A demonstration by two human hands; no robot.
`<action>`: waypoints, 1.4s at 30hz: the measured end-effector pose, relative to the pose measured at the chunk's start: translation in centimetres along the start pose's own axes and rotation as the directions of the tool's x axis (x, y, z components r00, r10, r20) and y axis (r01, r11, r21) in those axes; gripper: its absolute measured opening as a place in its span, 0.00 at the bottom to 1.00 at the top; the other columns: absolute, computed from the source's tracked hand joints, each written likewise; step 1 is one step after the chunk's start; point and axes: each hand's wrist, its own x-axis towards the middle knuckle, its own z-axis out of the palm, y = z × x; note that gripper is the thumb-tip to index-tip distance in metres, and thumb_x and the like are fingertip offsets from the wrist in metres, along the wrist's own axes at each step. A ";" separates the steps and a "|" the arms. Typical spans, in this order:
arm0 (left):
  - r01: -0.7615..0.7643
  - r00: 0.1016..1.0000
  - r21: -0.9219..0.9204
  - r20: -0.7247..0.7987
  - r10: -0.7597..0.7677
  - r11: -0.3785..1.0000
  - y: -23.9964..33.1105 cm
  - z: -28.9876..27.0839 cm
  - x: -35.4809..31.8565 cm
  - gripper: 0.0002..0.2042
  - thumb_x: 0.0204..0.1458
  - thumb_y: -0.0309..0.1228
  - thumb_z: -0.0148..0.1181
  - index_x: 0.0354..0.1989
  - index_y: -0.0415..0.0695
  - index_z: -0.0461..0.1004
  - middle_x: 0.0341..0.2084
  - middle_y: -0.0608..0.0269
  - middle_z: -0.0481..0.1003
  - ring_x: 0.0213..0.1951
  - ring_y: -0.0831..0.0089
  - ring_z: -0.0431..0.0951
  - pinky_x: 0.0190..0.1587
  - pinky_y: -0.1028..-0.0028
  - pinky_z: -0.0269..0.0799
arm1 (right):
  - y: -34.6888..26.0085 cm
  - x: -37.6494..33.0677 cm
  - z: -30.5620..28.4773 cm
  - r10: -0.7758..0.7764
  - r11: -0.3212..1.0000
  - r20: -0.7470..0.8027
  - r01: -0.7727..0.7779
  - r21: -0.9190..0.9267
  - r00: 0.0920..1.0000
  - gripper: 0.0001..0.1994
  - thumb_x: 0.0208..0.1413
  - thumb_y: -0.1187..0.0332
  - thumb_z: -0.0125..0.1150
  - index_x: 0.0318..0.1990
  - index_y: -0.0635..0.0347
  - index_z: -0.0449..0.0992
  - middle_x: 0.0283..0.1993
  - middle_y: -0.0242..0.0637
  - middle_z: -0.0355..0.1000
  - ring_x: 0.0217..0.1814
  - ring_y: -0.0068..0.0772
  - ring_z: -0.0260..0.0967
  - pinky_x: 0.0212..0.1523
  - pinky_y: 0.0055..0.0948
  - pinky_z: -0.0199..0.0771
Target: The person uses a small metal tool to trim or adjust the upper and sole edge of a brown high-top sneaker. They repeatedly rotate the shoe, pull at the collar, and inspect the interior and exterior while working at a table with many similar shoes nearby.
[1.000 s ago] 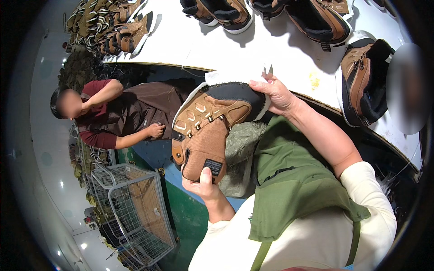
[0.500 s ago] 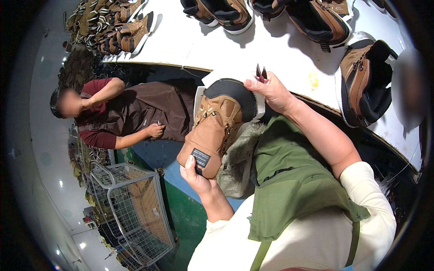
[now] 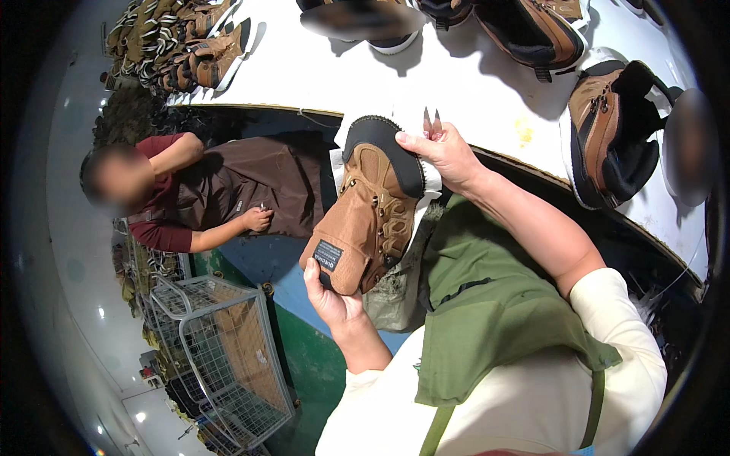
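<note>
**Brown boot in hand, snips at the toe**

Far off at nine o'clock from my hands, a co-worker in a dark red top sits low beside the bench, a hand resting on a brown apron; that hand is not mine. Below them, toward seven o'clock, stands a wire basket cart on the green floor.

My left hand comes next. Its fingers are curled shut around the cuff of the brown boot, thumb up against the fabric near a small dark label, so the boot hangs tilted with its collar down at six o'clock and its black toe cap up at twelve. The boot is off the bench, held in the air over my green apron.

My right hand is closed too: fingertips pinch the edge of the toe cap, and a small pair of thread snips pokes out above the knuckles, blades pointing to twelve o'clock. Whether the blades are on a thread I cannot tell.

Judging from this, I am midway through checking this one boot, working at the toe end; the rest of its upper looks untouched by the snips.

Out at one to three o'clock the white bench carries more brown boots, lying on their sides, well apart from mine.
</note>
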 end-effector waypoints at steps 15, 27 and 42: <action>0.034 0.999 -0.021 0.036 -0.033 0.999 -0.3 -0.4 -0.1 0.16 0.54 0.31 0.55 0.49 0.36 0.69 0.46 0.55 0.74 0.48 0.63 0.75 0.53 0.60 0.72 | -0.7 -0.3 0.5 0.050 0.988 -0.049 -0.042 0.152 0.998 0.12 0.51 0.67 0.65 0.36 0.68 0.77 0.35 0.35 0.75 0.35 0.20 0.71 0.40 0.21 0.72; 0.010 1.000 -0.003 0.018 -0.010 1.000 -0.7 -0.4 -0.1 0.16 0.54 0.31 0.54 0.49 0.35 0.68 0.46 0.54 0.74 0.47 0.63 0.76 0.52 0.61 0.74 | -0.6 -0.4 0.7 0.061 0.976 -0.057 -0.047 0.215 0.997 0.11 0.51 0.69 0.65 0.36 0.70 0.76 0.35 0.37 0.75 0.35 0.21 0.72 0.38 0.22 0.74; -0.390 0.920 0.461 0.167 0.354 0.797 -1.8 1.2 -2.1 0.19 0.44 0.28 0.61 0.44 0.30 0.68 0.37 0.55 0.74 0.37 0.70 0.76 0.41 0.72 0.73 | 0.2 -1.2 0.0 0.106 0.981 -0.086 -0.091 0.170 0.991 0.09 0.55 0.64 0.63 0.26 0.49 0.70 0.18 0.16 0.60 0.13 0.09 0.51 0.13 0.13 0.46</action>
